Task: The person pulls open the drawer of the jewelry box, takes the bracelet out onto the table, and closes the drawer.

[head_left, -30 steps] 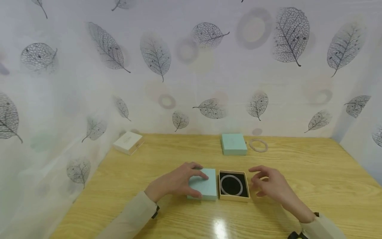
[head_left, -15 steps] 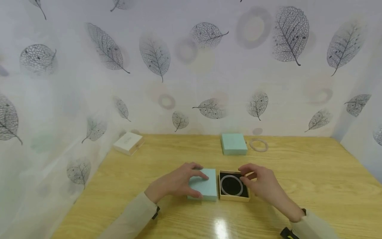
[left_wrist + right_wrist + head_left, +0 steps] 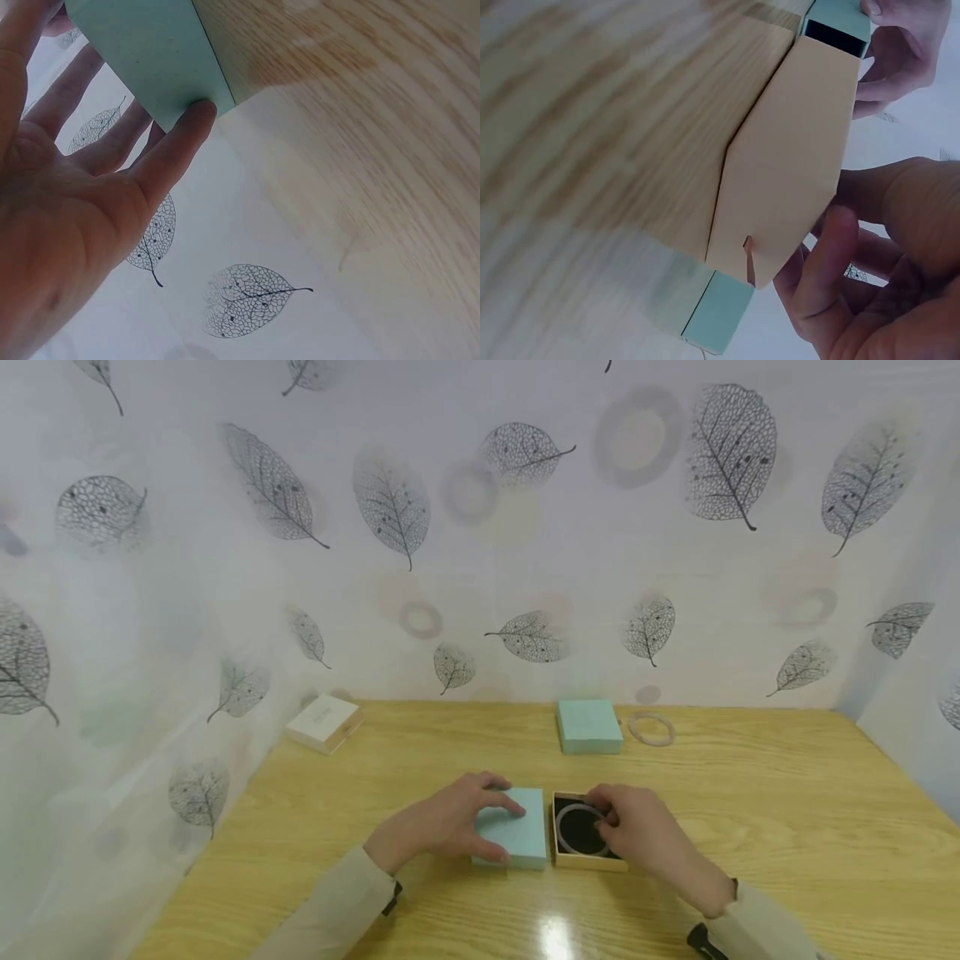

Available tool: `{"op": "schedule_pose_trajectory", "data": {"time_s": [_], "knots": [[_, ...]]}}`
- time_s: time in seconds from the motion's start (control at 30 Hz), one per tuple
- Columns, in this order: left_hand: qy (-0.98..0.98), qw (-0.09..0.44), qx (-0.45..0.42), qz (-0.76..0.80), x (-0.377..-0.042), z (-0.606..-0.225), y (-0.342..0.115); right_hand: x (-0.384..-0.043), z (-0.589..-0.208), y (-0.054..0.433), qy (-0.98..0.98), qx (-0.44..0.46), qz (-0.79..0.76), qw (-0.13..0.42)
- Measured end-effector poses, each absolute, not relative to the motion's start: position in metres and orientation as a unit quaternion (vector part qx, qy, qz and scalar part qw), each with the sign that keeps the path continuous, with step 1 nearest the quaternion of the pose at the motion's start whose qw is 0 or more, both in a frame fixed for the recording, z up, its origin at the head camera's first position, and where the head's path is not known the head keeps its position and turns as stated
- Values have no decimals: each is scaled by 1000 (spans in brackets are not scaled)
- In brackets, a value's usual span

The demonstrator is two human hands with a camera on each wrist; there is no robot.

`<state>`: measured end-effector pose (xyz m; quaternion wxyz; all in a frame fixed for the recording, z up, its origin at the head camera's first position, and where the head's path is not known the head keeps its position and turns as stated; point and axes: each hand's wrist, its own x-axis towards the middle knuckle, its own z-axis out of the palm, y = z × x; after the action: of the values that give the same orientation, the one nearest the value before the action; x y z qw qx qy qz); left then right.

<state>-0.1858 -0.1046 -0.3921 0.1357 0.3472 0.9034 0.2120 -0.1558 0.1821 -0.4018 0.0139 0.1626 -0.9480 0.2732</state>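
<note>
My left hand [image 3: 453, 822] holds a light blue box sleeve [image 3: 531, 827] lying on the table, thumb at its near edge, a forefinger across its top. A fingertip touches the sleeve's side in the left wrist view. Just right of it lies an open box tray [image 3: 588, 862] with a dark lining and a pale bangle [image 3: 560, 843] flat inside. With curled fingers and thumb, my right hand [image 3: 648, 835] pinches the bangle at its right side; the fingertips are partly hidden. The tray's tan outer wall [image 3: 780, 150] has a small ribbon tab [image 3: 750, 259] in the right wrist view.
Towards the back stands a mint-green box [image 3: 589, 725], with a second pale bangle [image 3: 651, 742] lying beside it. A white box [image 3: 322, 720] sits at the far left. Leaf-patterned curtain [image 3: 465, 568] hangs behind the wooden table [image 3: 420, 743].
My right hand has moved left, from beside the tray, over its right edge and down to the bangle. My left hand stays on the sleeve.
</note>
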Motion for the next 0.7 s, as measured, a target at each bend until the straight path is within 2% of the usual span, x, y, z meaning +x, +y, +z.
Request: {"op": "schedule_pose_trajectory", "data": {"time_s": [0.4, 0.7], "knots": [[902, 123, 356, 211, -190, -393, -101, -163, -405, 177, -961, 158, 216, 64], [902, 130, 355, 210, -189, -397, -106, -165, -402, 168, -964, 132, 230, 33]]}}
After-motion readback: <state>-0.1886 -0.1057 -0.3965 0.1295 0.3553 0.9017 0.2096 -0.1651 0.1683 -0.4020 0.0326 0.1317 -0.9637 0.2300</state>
